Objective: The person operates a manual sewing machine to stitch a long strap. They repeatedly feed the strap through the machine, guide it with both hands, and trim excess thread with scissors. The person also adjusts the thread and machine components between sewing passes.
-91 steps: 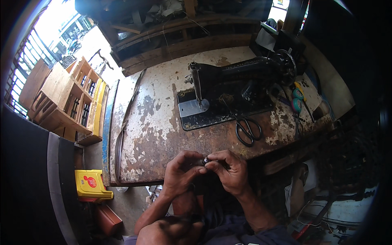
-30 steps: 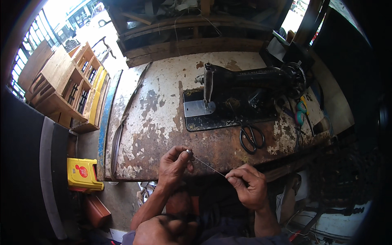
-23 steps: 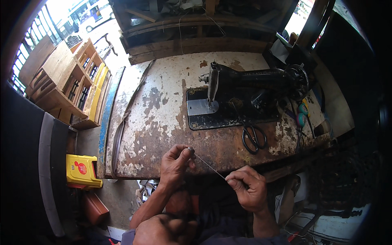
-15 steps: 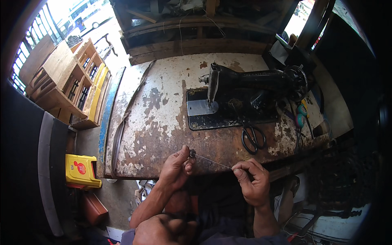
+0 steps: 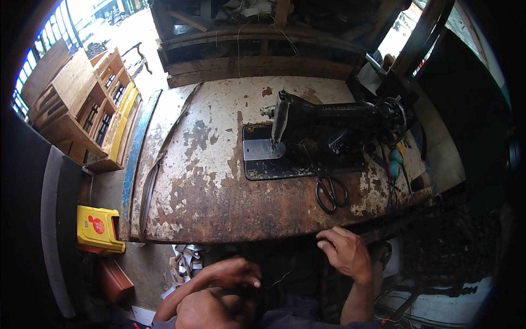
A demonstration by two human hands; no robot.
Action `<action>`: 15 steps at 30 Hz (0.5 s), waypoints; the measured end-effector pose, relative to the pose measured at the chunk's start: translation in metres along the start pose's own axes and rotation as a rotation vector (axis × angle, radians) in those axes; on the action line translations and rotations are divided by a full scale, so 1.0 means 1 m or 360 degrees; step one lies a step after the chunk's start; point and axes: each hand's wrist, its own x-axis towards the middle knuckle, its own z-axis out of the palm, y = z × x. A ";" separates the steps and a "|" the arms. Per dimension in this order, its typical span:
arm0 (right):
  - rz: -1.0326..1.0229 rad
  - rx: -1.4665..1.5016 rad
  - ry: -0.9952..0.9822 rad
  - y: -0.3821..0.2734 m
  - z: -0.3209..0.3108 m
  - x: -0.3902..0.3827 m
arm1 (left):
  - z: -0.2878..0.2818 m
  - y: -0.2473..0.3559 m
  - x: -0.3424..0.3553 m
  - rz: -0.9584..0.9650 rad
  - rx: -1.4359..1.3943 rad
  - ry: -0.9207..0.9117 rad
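My left hand (image 5: 241, 272) hangs low below the table's front edge, fingers curled, what they hold hidden. A thin pale thread (image 5: 280, 279) trails beside it over the dark lap. My right hand (image 5: 342, 252) is at the front edge on the right, fingers bent and apart, with nothing visible in them. Black scissors (image 5: 320, 175) lie above it on the worn table (image 5: 192, 203), tips resting on the base of a black sewing machine (image 5: 339, 112). A long strap (image 5: 169, 137) lies along the table's left side.
Wooden crates (image 5: 98, 104) stand at the left beside a railing. A yellow plastic stool (image 5: 94, 230) and brown box (image 5: 114, 282) are on the floor. A wooden shelf (image 5: 257, 66) backs the table. Small teal-handled tools (image 5: 395, 164) lie right of the machine.
Both hands held a thread drawn taut from a small metal piece. Now my left hand has dropped below the edge, the piece out of sight, and my right fingers have loosened, the thread slack.
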 end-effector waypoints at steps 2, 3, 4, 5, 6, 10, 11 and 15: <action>0.0012 0.0248 0.0223 -0.005 0.010 0.009 | 0.018 -0.041 0.018 -0.0273 0.0075 0.0127; -0.0049 0.0280 0.0225 -0.008 0.016 0.015 | 0.024 -0.062 0.025 -0.0349 0.0258 0.0102; -0.0139 0.0263 0.0228 -0.011 0.024 0.022 | 0.028 -0.081 0.029 -0.0437 0.0307 0.0163; -0.0149 0.0271 0.0208 -0.013 0.031 0.029 | 0.031 -0.099 0.034 -0.0517 0.0332 0.0237; -0.0176 0.0273 0.0183 -0.014 0.039 0.035 | 0.033 -0.115 0.037 -0.0589 0.0354 0.0311; -0.0166 0.0148 0.0322 -0.010 0.074 0.058 | 0.037 -0.160 0.061 -0.0730 0.0367 0.0511; -0.0170 0.0087 0.0467 -0.007 0.081 0.061 | 0.037 -0.167 0.070 -0.0731 0.0355 0.0529; -0.0154 -0.0118 0.0680 -0.003 0.097 0.069 | 0.046 -0.175 0.113 -0.0662 0.0281 0.0560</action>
